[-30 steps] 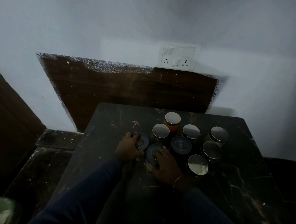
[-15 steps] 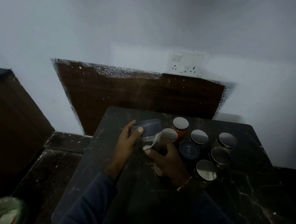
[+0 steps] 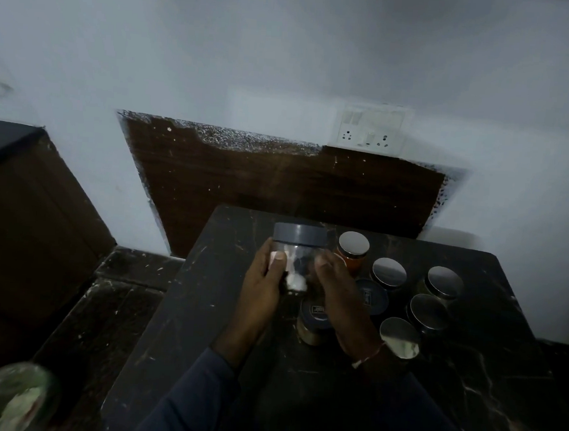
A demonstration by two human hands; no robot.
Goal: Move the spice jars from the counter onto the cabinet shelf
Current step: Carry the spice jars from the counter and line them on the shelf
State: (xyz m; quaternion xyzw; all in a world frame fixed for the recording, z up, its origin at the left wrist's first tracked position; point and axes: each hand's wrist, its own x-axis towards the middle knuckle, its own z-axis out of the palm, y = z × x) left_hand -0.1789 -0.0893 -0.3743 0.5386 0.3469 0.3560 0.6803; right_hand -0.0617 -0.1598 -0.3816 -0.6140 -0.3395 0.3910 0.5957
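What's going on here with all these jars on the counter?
A person is clearing spice jars off a dark stone counter. Both hands hold one clear jar with a grey lid upright above the counter, the left hand on one side and the right hand on the other. Something white shows inside it. Seven more jars stand on the counter, among them a silver-lidded jar with orange contents. No cabinet shelf is clearly in view.

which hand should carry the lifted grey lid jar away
Left, probably. The left hand wraps the grey-lid jar more fully; the right hand only steadies it.
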